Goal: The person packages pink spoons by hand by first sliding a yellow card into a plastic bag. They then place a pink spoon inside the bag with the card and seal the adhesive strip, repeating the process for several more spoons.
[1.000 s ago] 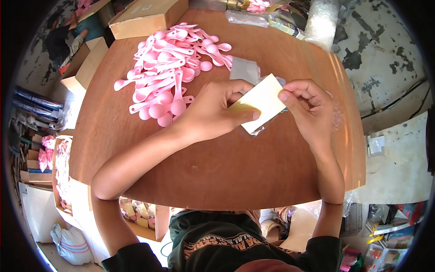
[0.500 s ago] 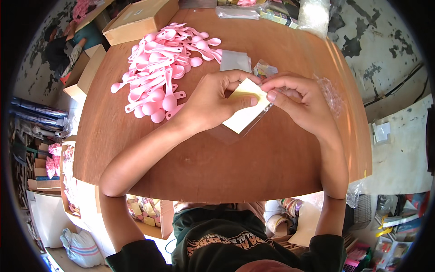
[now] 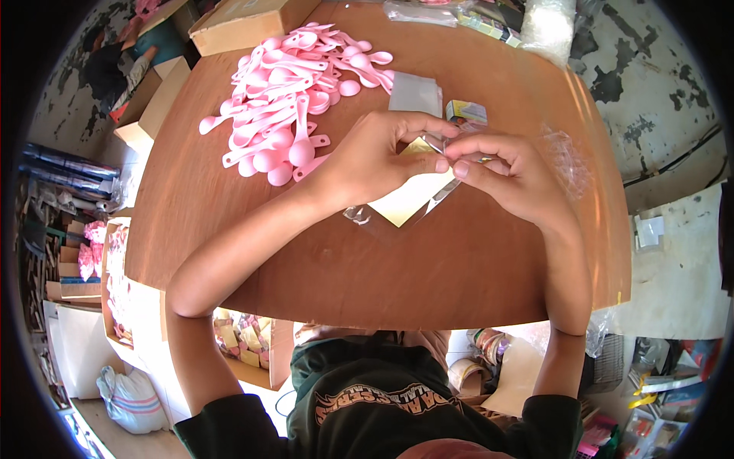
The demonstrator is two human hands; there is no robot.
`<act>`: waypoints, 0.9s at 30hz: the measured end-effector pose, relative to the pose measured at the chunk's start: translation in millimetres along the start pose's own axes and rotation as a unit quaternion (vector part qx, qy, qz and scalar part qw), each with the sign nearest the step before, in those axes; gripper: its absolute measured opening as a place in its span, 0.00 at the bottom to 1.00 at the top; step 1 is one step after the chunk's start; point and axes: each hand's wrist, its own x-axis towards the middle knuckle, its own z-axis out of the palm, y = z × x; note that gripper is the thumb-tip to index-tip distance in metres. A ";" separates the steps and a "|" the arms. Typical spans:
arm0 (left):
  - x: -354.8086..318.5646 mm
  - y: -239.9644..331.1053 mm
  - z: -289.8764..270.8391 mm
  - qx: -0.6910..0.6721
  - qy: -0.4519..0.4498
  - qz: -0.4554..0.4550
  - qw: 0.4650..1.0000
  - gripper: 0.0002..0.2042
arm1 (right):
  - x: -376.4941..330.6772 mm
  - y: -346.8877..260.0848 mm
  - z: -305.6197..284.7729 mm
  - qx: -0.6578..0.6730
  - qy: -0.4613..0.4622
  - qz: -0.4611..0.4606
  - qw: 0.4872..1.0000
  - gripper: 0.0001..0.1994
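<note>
A pale yellow card (image 3: 407, 200) lies in a clear plastic bag (image 3: 442, 197) over the table's middle, its corner pointing toward me. My left hand (image 3: 375, 161) is closed on the card and bag, thumb on top. My right hand (image 3: 511, 172) pinches the clear plastic near the card's upper right edge; fingertips of both hands nearly meet there. Left of my hands spreads a heap of pink plastic measuring spoons (image 3: 279, 107). Just beyond my fingers are a stack of flat clear bags (image 3: 415, 93) and a small colourful box (image 3: 466, 112).
Crumpled clear plastic (image 3: 567, 164) lies on the table's right side. A cardboard box (image 3: 245, 23) sits at the far left edge, and a plastic-wrapped roll (image 3: 548, 30) at the far right. Below the near edge stands a carton of small packets (image 3: 248, 344). Another person (image 3: 111, 73) is at far left.
The plastic has been drawn up over the card's upper part, and my left thumb has shifted toward my right fingertips. The small box is now more visible. The whole view has shifted slightly.
</note>
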 end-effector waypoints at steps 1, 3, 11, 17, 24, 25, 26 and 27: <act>0.2 0.5 0.1 0.000 0.004 -0.004 1.000 0.17 | 0.0 1.1 -0.7 -0.009 -0.001 0.014 1.000 0.11; 0.9 2.4 0.8 -0.051 -0.023 -0.004 0.998 0.17 | -0.8 4.7 -2.1 -0.004 -0.017 0.024 1.000 0.12; -0.2 -7.9 5.3 -0.061 -0.038 -0.004 0.997 0.20 | -1.5 6.6 -7.7 0.007 -0.106 0.089 0.990 0.13; -3.1 2.3 6.4 -0.004 -0.012 0.013 1.000 0.21 | 0.1 5.8 6.0 -0.025 -0.063 0.082 0.994 0.09; -7.8 2.3 -4.3 0.022 0.011 -0.033 0.999 0.23 | 1.8 0.4 14.6 0.009 0.007 0.109 0.994 0.08; -8.7 2.0 -4.4 0.028 0.018 -0.050 0.998 0.23 | 1.5 1.8 13.8 0.017 0.016 0.123 0.992 0.08; -9.4 1.6 -6.3 0.026 0.017 -0.051 0.998 0.23 | 2.6 4.6 13.4 0.018 0.016 0.125 0.992 0.08; -10.6 1.4 -9.4 0.059 -0.012 -0.069 0.996 0.23 | 4.2 8.5 12.7 0.023 0.030 0.114 0.993 0.08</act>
